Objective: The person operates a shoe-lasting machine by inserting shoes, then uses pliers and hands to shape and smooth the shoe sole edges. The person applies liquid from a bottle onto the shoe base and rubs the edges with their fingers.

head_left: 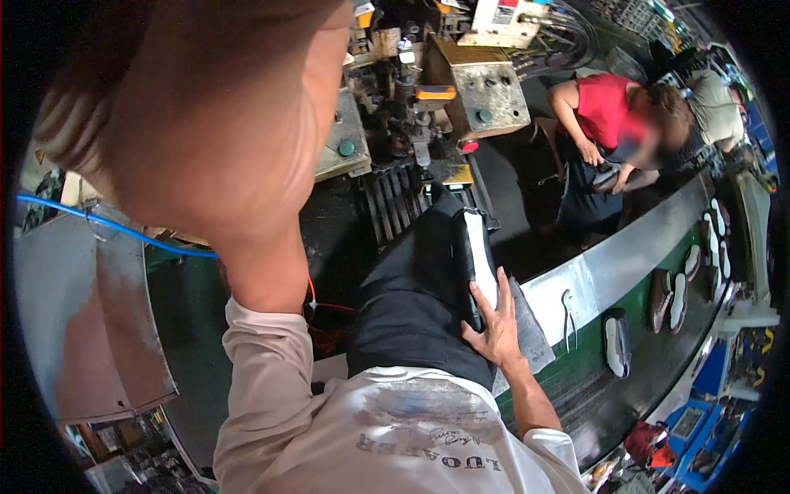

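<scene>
My right hand rests with spread fingers on a black shoe with a white sole, which lies sole up along my thigh. Its thumb and fingertips touch the near end of the shoe. Large and blurred, my left hand is raised close to the camera at the upper left, and its fingers cannot be made out. Pincers lie on the metal ledge to the right of the shoe.
A machine with control boxes stands ahead. On the green conveyor to the right are a dark shoe and several others. A seated person in red holds a shoe. A blue hose crosses the left side.
</scene>
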`<act>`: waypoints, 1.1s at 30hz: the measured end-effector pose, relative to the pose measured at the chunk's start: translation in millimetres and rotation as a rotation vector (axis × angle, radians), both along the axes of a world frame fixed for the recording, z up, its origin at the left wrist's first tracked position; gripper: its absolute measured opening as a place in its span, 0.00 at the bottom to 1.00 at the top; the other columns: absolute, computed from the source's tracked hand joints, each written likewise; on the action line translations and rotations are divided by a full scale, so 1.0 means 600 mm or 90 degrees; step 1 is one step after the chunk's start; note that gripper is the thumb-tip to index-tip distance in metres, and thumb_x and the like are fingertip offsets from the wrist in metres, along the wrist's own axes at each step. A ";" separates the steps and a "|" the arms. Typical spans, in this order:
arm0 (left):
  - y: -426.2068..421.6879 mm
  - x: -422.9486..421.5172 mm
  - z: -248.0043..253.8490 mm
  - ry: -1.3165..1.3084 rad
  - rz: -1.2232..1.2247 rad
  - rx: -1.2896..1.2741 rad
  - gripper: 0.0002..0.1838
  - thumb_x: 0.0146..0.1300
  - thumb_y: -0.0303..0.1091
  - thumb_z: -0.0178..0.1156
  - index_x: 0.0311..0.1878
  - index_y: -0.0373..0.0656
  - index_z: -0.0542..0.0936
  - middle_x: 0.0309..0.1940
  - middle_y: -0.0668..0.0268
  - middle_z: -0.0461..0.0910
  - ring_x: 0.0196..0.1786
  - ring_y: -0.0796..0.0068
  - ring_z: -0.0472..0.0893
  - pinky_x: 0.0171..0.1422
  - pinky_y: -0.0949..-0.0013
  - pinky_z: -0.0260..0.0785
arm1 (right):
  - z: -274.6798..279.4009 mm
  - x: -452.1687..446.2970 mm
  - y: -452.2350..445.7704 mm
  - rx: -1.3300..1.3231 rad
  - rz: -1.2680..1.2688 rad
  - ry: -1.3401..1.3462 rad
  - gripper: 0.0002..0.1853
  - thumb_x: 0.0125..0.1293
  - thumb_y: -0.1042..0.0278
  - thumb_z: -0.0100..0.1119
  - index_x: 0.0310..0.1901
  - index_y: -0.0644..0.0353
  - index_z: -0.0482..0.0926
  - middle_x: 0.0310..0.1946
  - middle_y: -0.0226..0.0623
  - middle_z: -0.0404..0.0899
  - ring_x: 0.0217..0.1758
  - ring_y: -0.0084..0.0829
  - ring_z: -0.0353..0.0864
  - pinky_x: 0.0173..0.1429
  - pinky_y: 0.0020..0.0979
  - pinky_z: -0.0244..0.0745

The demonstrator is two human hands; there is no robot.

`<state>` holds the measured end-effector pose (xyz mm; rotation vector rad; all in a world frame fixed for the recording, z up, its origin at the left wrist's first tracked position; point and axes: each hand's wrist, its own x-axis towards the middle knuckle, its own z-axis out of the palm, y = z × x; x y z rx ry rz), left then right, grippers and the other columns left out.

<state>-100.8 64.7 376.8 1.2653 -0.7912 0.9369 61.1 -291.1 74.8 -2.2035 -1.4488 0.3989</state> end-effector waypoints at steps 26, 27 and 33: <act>-0.013 0.056 0.011 0.026 -0.062 0.020 0.34 0.82 0.37 0.56 0.85 0.36 0.61 0.79 0.37 0.69 0.78 0.30 0.72 0.82 0.35 0.69 | 0.001 -0.004 0.000 -0.012 -0.027 0.074 0.49 0.55 0.63 0.80 0.81 0.44 0.72 0.89 0.61 0.41 0.88 0.68 0.52 0.87 0.57 0.60; -0.014 0.057 0.022 0.028 -0.054 0.048 0.34 0.82 0.37 0.56 0.85 0.36 0.61 0.79 0.37 0.70 0.78 0.30 0.73 0.81 0.35 0.69 | -0.008 -0.001 -0.002 0.004 -0.022 0.057 0.48 0.55 0.62 0.80 0.81 0.42 0.72 0.89 0.61 0.40 0.88 0.69 0.54 0.86 0.57 0.62; -0.010 0.089 -0.104 0.324 0.243 -0.101 0.27 0.84 0.35 0.54 0.80 0.32 0.69 0.71 0.40 0.80 0.72 0.43 0.82 0.77 0.43 0.76 | 0.005 0.014 0.004 0.021 -0.020 0.064 0.47 0.58 0.59 0.79 0.82 0.37 0.72 0.89 0.62 0.41 0.86 0.69 0.56 0.85 0.57 0.63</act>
